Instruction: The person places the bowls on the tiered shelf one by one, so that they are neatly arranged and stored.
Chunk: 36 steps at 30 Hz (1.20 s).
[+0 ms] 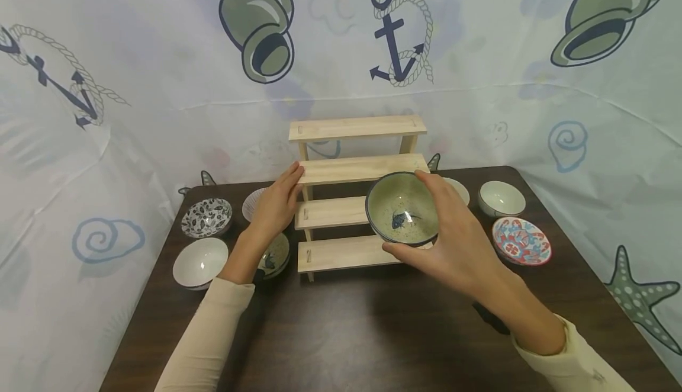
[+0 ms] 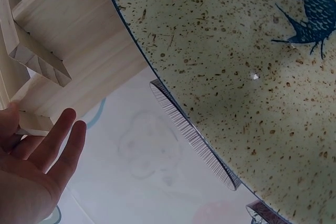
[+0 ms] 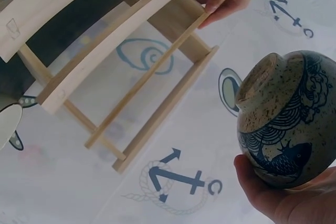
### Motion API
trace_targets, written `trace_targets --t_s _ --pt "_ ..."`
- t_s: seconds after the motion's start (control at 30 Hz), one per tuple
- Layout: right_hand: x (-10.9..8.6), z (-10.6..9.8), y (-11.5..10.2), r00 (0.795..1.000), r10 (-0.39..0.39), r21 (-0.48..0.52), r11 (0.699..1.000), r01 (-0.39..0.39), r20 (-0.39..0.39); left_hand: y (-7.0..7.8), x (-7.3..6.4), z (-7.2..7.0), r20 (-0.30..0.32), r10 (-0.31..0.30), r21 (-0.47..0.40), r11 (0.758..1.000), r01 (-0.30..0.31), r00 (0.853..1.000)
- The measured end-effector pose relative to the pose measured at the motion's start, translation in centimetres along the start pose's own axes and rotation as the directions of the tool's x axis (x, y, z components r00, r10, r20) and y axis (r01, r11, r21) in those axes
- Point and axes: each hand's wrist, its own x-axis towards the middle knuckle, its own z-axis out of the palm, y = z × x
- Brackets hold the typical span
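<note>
My right hand (image 1: 453, 232) grips a speckled green bowl (image 1: 396, 211) by its rim, thumb below and fingers above, in front of the tiered wooden shelf (image 1: 362, 170). The bowl tilts so that its inside, with a blue fish, faces me. Its outside (image 3: 289, 124) shows blue waves and a fish in the right wrist view. At the shelf's left side, my left hand (image 1: 277, 199) holds the end of the second tier from the top; two of its fingers (image 2: 68, 145) stretch out free. A similar fish bowl (image 1: 276, 256) stands on the table beneath the left wrist.
On the dark table (image 1: 330, 333), left of the shelf, are a black-and-white patterned bowl (image 1: 206, 217), a white bowl (image 1: 199, 262) and a partly hidden striped bowl (image 1: 250, 203). To the right stand a white bowl (image 1: 501, 198), a red-and-blue patterned dish (image 1: 521, 241) and another pale bowl (image 1: 459, 189).
</note>
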Motion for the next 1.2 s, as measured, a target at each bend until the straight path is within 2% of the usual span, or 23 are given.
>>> trace_targets --t_s 0.37,0.7,0.97,1.2 --pt "1.4 0.8 -0.1 1.0 0.014 -0.011 1.0 -0.014 0.01 -0.2 0.0 0.2 -0.025 0.017 -0.009 1.0 -0.018 1.0" --pt "2.5 1.7 -0.4 0.998 0.041 0.005 0.999 -0.042 0.054 -0.3 -0.4 0.1 -0.028 0.016 0.0 1.0 -0.016 0.999" --pt "3.2 2.2 -1.0 0.992 0.093 0.038 0.995 -0.096 0.088 -0.5 -0.6 0.2 -0.024 0.031 0.009 0.999 -0.031 0.999" --pt "4.3 2.8 -1.6 0.994 0.056 0.042 0.997 -0.06 0.09 -0.5 -0.7 0.2 -0.033 0.04 -0.004 0.999 -0.04 0.999"
